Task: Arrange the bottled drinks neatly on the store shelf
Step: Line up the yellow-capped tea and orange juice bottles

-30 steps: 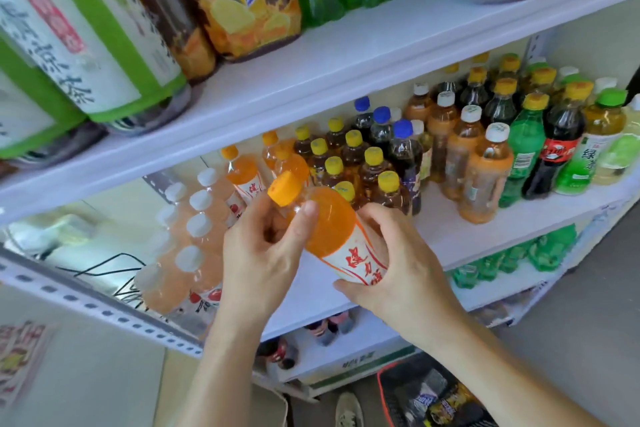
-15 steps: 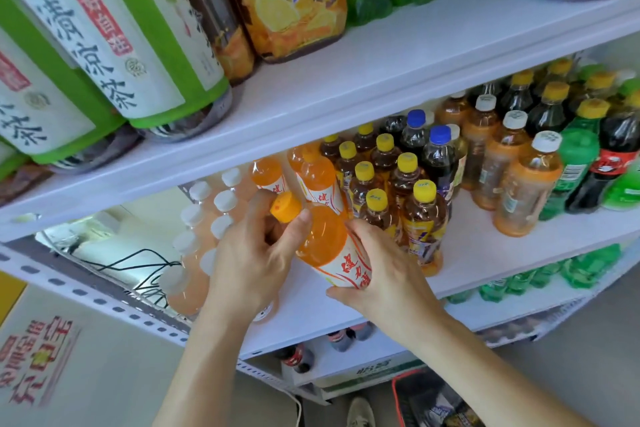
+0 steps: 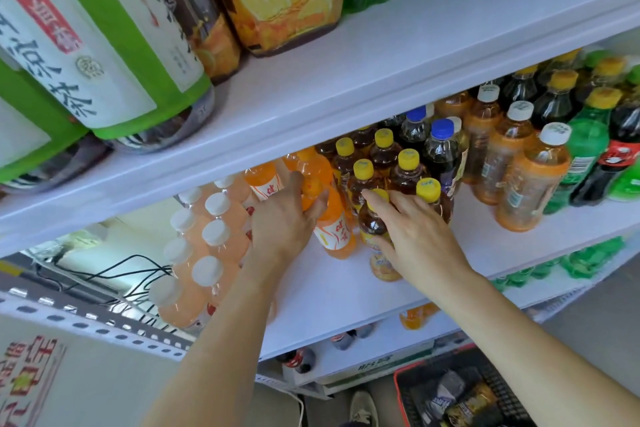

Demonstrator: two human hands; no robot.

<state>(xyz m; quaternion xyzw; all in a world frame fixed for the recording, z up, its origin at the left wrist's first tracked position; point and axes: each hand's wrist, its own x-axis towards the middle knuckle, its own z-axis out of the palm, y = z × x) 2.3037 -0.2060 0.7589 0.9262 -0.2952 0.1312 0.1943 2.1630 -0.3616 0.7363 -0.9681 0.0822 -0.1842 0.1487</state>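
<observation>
A: Where is the orange soda bottle [image 3: 334, 230]?

B: At the centre of the frame, standing on the white shelf [image 3: 346, 291] with a slight lean, in front of two more orange bottles [image 3: 263, 180]. The left hand [image 3: 284, 222] has its grip closed round the bottle's upper part, thumb on the near side.

A: And the other hand?

B: The right hand [image 3: 426, 236] lies just to the right. Its grip wraps an amber tea bottle [image 3: 372, 224] at the front of the yellow-capped tea bottles [image 3: 408, 163], fingers over the cap and thumb low on the label.

A: How far along does the work look?

B: Well along on this shelf, by the look of it. The drinks stand grouped by kind: pale pink bottles [image 3: 221, 229] at the left, then orange, tea and green ones toward the right edge. The orange bottle seems set down but not yet squared with its row, and the front tea bottle stands proud of its block.

A: Anything left?

B: Probably. A red basket [image 3: 398, 399] at the lower right holds more bottles [image 3: 460, 402], and bare shelf shows along the front.
</observation>
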